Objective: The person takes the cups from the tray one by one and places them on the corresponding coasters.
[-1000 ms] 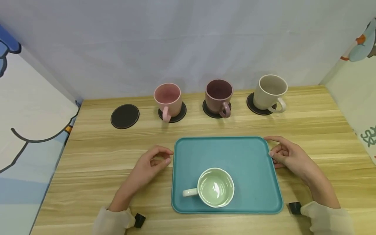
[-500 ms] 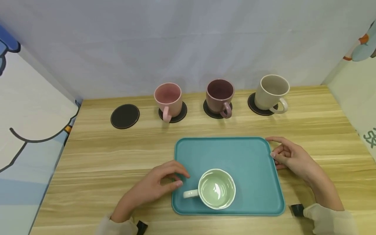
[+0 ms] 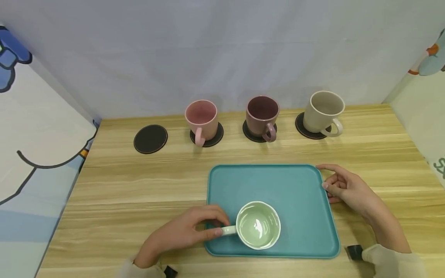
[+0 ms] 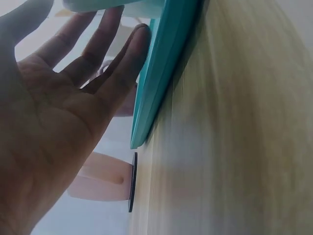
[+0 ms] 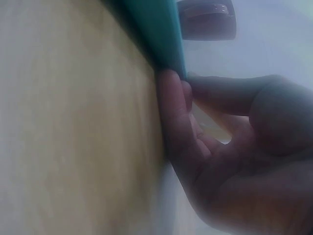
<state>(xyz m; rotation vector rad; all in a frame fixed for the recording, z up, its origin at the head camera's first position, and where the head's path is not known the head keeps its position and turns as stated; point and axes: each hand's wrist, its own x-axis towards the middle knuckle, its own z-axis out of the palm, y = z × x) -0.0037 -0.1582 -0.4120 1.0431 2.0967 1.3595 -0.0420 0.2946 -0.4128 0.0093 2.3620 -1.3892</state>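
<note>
A light green mug [image 3: 258,225] stands in the front part of a teal tray [image 3: 274,185], its handle toward the left. My left hand [image 3: 187,227] is at that handle, thumb on the near side and forefinger on the far side, pinching it. In the left wrist view the left hand's fingers [image 4: 98,54] reach up beside the tray wall under the mug; the grip itself is partly hidden. At the tray's right edge my right hand [image 3: 351,189] holds the rim, thumb on top and other fingers against the side. The right wrist view shows those fingers [image 5: 176,112] low against the tray.
Along the back, a pink mug [image 3: 202,120], a dark mauve mug [image 3: 261,117] and a beige mug [image 3: 321,112] stand on black coasters. A bare black coaster [image 3: 150,139] lies to their left. Behind the wooden table [image 3: 139,185] hangs a pale cloth [image 3: 222,58].
My left hand has left the tray's left edge, moved toward me and right, and taken the green mug's handle. The right hand stays at the tray's right edge.
</note>
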